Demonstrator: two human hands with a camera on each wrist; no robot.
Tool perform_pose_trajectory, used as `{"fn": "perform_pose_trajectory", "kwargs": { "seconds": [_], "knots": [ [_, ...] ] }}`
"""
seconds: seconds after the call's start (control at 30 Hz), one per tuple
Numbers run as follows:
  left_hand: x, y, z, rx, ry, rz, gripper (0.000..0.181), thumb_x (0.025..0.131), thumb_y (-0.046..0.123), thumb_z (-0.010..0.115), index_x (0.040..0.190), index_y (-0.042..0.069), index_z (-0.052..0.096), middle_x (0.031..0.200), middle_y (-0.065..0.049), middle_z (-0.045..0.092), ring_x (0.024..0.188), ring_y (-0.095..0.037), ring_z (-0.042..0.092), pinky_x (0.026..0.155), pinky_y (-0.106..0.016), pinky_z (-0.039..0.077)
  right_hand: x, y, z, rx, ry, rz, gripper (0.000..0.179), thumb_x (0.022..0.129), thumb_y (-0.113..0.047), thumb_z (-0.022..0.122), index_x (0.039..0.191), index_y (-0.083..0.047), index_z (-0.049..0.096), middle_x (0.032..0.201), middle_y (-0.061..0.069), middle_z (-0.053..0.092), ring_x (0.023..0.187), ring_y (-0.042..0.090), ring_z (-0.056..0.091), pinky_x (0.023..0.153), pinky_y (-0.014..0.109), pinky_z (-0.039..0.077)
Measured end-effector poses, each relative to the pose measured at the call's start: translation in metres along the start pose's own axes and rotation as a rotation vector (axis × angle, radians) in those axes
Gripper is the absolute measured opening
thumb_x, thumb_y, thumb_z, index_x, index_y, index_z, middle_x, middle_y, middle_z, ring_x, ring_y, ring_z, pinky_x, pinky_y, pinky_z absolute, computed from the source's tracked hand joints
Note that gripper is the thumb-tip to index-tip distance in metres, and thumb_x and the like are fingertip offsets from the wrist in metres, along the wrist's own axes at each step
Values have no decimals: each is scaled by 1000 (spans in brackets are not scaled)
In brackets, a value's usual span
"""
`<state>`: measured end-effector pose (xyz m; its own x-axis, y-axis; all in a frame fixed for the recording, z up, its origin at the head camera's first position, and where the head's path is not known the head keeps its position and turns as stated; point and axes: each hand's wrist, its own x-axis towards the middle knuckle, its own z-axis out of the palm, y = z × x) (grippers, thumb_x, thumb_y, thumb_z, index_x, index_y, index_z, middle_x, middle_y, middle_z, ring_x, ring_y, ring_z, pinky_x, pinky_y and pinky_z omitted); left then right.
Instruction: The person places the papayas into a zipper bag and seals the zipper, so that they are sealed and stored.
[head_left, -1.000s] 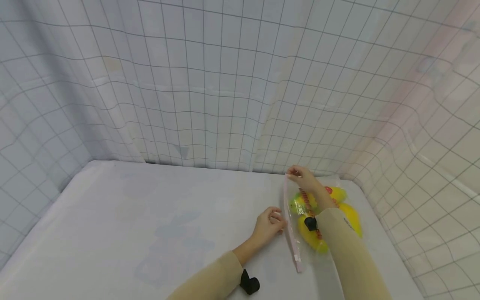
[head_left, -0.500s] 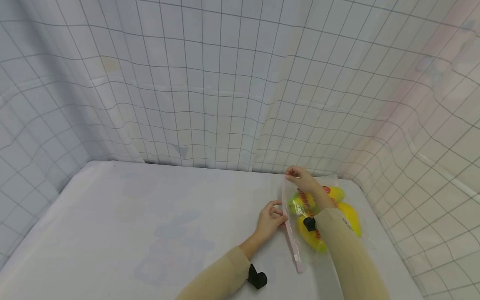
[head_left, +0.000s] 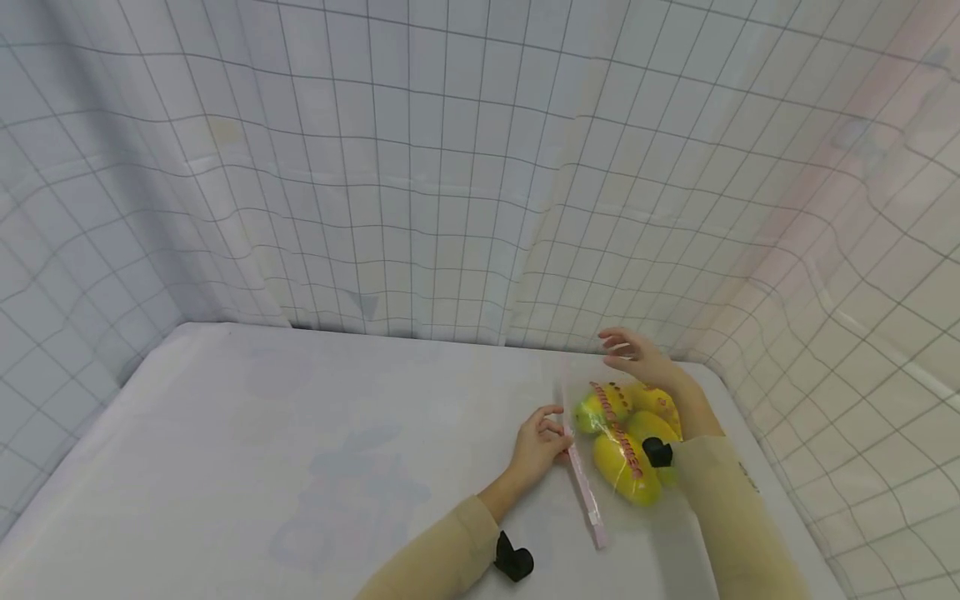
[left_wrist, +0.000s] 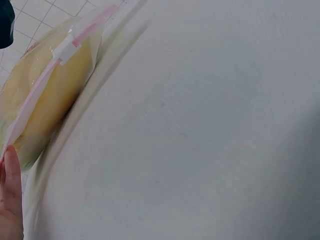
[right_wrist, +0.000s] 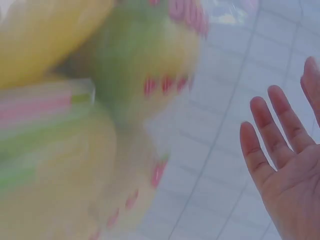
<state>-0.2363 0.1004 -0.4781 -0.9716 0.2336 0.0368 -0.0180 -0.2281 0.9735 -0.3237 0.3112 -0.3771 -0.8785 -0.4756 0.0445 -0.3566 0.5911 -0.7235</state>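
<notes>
A clear zip bag [head_left: 628, 454] with red lettering lies at the right of the table, several yellow and green mango-like fruits inside. Its pink zip strip [head_left: 587, 498] runs along the left side. My left hand [head_left: 534, 446] pinches that strip near its middle; in the left wrist view its fingertips meet the strip's edge, and a white slider [left_wrist: 66, 50] sits farther along. My right hand [head_left: 641, 362] is above the bag's far end, holding nothing. Its fingers are spread apart in the right wrist view, beside the blurred fruits [right_wrist: 145, 65].
A white cloth covers the table [head_left: 300, 433]. Grid-patterned curtains [head_left: 435, 208] hang behind it and along both sides. Black wrist mounts [head_left: 513, 558] sit at both sleeves.
My right hand has let go of the strip's far end and moved right, its fingers opening. My left hand has shifted slightly up the strip and taken hold of it.
</notes>
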Motion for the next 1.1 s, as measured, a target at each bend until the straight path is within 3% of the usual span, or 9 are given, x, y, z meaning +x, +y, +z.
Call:
{"fn": "perform_pose_trajectory", "kwargs": {
  "seconds": [0.3,0.47,0.63,0.9,1.0,1.1],
  "knots": [
    [0,-1,1,-12,6,-20,45,76,-15,60,119,-8,48,80,-13,57,60,-11,57,60,-40,56,-60,28,-37,-31,167,164,54,93,-23,54,138,-5,30,131,25,38,116,43,40,90,62,36],
    [-2,2,1,-7,12,-33,45,78,-14,60,120,-8,48,82,-14,56,60,-11,57,63,-41,56,-89,48,-44,26,182,239,61,93,-24,53,141,-3,22,134,30,32,118,47,36,94,62,34],
    [-1,-2,0,-6,12,-37,44,78,-13,60,121,-8,48,83,-16,56,60,-11,57,63,-40,56,-109,70,-41,72,184,305,66,93,-25,53,143,-1,15,135,32,29,120,48,33,95,60,34],
    [11,-27,-1,-22,19,-34,47,77,-12,62,122,-3,50,82,-14,57,59,-10,58,59,-38,56,-130,95,-29,149,201,399,69,94,-29,50,144,-3,9,138,32,24,121,46,30,87,50,38],
    [13,-30,-1,-12,25,-37,48,77,-11,63,122,-2,50,81,-11,56,59,-10,58,57,-35,56,-135,102,-25,217,207,430,70,95,-30,49,145,-6,8,140,32,21,122,44,28,91,55,36],
    [13,-30,-1,-9,26,-40,48,77,-12,63,122,-2,50,80,-7,55,59,-10,58,57,-34,56,-139,107,-22,280,209,467,71,95,-32,49,146,-10,6,142,30,18,123,42,26,96,65,26]
  ]
}}
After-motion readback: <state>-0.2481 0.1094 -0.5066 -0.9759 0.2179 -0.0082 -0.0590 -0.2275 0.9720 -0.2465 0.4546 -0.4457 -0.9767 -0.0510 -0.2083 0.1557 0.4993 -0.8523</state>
